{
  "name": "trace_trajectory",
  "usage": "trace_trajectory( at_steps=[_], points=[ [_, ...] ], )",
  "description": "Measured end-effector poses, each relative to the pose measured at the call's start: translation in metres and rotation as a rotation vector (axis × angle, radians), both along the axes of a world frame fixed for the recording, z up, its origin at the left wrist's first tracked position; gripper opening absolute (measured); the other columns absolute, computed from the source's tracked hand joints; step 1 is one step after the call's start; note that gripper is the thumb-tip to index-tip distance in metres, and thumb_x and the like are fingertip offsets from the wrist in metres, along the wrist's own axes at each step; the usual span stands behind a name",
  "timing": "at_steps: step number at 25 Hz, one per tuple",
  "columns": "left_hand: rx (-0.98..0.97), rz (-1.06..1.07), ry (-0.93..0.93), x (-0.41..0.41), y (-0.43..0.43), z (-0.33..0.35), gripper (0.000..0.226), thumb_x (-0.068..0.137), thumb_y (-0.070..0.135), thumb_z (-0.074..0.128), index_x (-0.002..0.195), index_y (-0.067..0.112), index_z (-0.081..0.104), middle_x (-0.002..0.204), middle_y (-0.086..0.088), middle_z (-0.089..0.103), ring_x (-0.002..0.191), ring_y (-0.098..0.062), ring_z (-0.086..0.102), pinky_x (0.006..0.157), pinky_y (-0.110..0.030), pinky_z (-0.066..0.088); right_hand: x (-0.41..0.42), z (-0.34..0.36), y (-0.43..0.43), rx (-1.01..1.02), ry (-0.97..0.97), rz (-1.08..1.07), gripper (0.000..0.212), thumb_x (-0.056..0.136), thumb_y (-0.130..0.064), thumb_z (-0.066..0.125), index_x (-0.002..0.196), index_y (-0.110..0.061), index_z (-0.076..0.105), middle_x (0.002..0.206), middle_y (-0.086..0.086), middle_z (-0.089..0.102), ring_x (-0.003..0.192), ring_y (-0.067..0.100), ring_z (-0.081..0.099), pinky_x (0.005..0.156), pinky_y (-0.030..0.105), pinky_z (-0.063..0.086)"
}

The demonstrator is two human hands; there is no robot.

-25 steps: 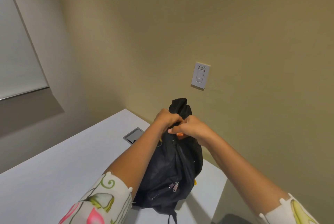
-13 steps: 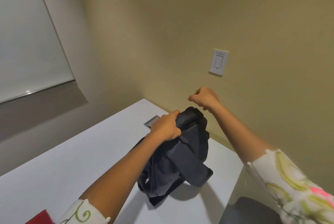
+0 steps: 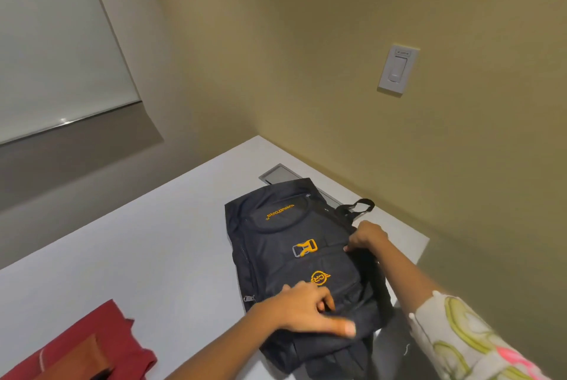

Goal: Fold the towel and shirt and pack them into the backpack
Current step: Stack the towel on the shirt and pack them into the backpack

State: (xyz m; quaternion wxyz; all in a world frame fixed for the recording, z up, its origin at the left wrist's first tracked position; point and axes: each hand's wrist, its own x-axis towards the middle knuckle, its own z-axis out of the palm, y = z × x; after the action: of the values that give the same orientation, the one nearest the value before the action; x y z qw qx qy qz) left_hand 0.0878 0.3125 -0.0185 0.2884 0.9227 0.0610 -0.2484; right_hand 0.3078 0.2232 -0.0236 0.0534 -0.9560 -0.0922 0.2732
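Backpack [image 3: 294, 260] is now lying flat on the worktop [image 3: 138, 257], front panel up, near the far corner by the wall; half a second ago it was being held up bunched and partly off the surface, and a second ago it was standing upright with both hands at its top. Going left to right:

Shirt [image 3: 82, 346], red, is lying at the near left edge, well apart from the bag and not yet packed. No towel can be told apart with certainty; an orange-brown strip is resting on the red cloth.

Left hand [image 3: 306, 309] is pressing on the lower front of the bag, its grip narrow, fingers curled into the fabric near the lower pocket; whether it is holding a zip pull cannot be told.

Buckle [image 3: 304, 247] is sitting closed at mid-panel.

Right hand [image 3: 366, 238] is pinching the bag's right edge beside the top handle [image 3: 357, 208], grip closed on fabric; half a second ago it was raised clear of the bag.

Judgement: the bag is being laid out for opening. No compartment is visibly open, so packing is not yet begun.
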Motion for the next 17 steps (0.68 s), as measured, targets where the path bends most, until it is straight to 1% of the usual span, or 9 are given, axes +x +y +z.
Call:
trace_trajectory(
  at_steps=[1, 2, 3, 5, 6, 8, 11, 14, 17],
  points=[
    [-0.008, 0.065, -0.023, 0.003, 0.009, -0.004, 0.072, 0.071, 0.084, 0.051, 0.118, 0.031, 0.055, 0.119, 0.005, 0.055, 0.117, -0.017, 0.047, 0.106, -0.048, 0.031, -0.003, -0.007, -0.005, 0.038, -0.015, -0.016, 0.067, 0.073, -0.041, 0.081, 0.126, -0.009, 0.055, 0.130, 0.011, 0.059, 0.119, 0.029, 0.056, 0.089, 0.030, 0.045],
    [0.073, 0.097, -0.069, 0.007, 0.019, -0.009, 0.076, 0.072, 0.085, 0.048, 0.125, 0.031, 0.053, 0.126, 0.004, 0.052, 0.123, -0.019, 0.044, 0.107, -0.047, 0.030, -0.007, -0.011, -0.008, 0.076, -0.018, -0.039, 0.064, 0.074, -0.039, 0.080, 0.124, -0.008, 0.056, 0.128, 0.012, 0.059, 0.118, 0.030, 0.056, 0.087, 0.030, 0.045],
    [0.187, 0.089, -0.096, 0.011, 0.029, -0.015, 0.082, 0.073, 0.083, 0.048, 0.134, 0.029, 0.047, 0.137, 0.001, 0.046, 0.130, -0.021, 0.038, 0.108, -0.047, 0.028, -0.009, -0.015, -0.009, 0.115, -0.014, -0.054, 0.062, 0.075, -0.038, 0.080, 0.124, -0.008, 0.056, 0.127, 0.012, 0.060, 0.117, 0.030, 0.056, 0.086, 0.030, 0.045],
    [0.345, -0.004, -0.096, 0.013, 0.040, -0.031, 0.101, 0.071, 0.082, 0.053, 0.150, 0.026, 0.025, 0.154, -0.004, 0.026, 0.142, -0.026, 0.022, 0.114, -0.048, 0.022, -0.012, -0.025, -0.012, 0.152, 0.020, -0.054, 0.066, 0.076, -0.039, 0.079, 0.129, -0.008, 0.055, 0.130, 0.011, 0.059, 0.120, 0.030, 0.055, 0.090, 0.030, 0.045],
    [0.374, -0.044, -0.081, 0.012, 0.042, -0.039, 0.109, 0.069, 0.082, 0.054, 0.154, 0.026, 0.014, 0.159, -0.005, 0.015, 0.146, -0.027, 0.013, 0.117, -0.049, 0.018, -0.012, -0.029, -0.013, 0.159, 0.043, -0.045, 0.070, 0.076, -0.040, 0.079, 0.134, -0.010, 0.053, 0.133, 0.010, 0.058, 0.122, 0.029, 0.054, 0.094, 0.031, 0.045],
    [0.380, -0.091, -0.073, 0.009, 0.041, -0.050, 0.119, 0.066, 0.085, 0.054, 0.155, 0.026, 0.001, 0.162, -0.007, -0.003, 0.149, -0.028, -0.001, 0.120, -0.051, 0.009, -0.010, -0.036, -0.014, 0.191, 0.094, -0.039, 0.077, 0.076, -0.039, 0.079, 0.142, -0.016, 0.049, 0.140, 0.006, 0.054, 0.127, 0.028, 0.050, 0.102, 0.031, 0.043],
    [0.414, -0.129, -0.108, 0.010, 0.044, -0.066, 0.121, 0.066, 0.087, 0.050, 0.154, 0.029, -0.007, 0.161, -0.007, -0.018, 0.149, -0.028, -0.014, 0.120, -0.054, 0.003, -0.005, -0.045, -0.007, 0.238, 0.137, -0.028, 0.077, 0.076, -0.032, 0.079, 0.145, -0.021, 0.046, 0.144, 0.006, 0.051, 0.130, 0.028, 0.048, 0.107, 0.033, 0.040],
    [0.431, -0.124, -0.108, 0.007, 0.055, -0.076, 0.112, 0.070, 0.084, 0.048, 0.154, 0.034, -0.007, 0.160, -0.006, -0.022, 0.149, -0.027, -0.013, 0.120, -0.053, 0.003, -0.003, -0.053, 0.009, 0.291, 0.157, -0.008, 0.076, 0.077, -0.027, 0.079, 0.145, -0.023, 0.044, 0.145, 0.008, 0.050, 0.130, 0.030, 0.048, 0.108, 0.034, 0.039],
    [0.401, -0.052, -0.072, -0.002, 0.072, -0.082, 0.108, 0.072, 0.081, 0.048, 0.153, 0.038, -0.009, 0.158, -0.001, -0.029, 0.149, -0.023, -0.017, 0.120, -0.050, 0.000, -0.005, -0.060, 0.032, 0.347, 0.172, 0.012, 0.075, 0.078, -0.027, 0.078, 0.145, -0.026, 0.044, 0.145, 0.010, 0.049, 0.129, 0.031, 0.049, 0.108, 0.034, 0.039]
  ],
)
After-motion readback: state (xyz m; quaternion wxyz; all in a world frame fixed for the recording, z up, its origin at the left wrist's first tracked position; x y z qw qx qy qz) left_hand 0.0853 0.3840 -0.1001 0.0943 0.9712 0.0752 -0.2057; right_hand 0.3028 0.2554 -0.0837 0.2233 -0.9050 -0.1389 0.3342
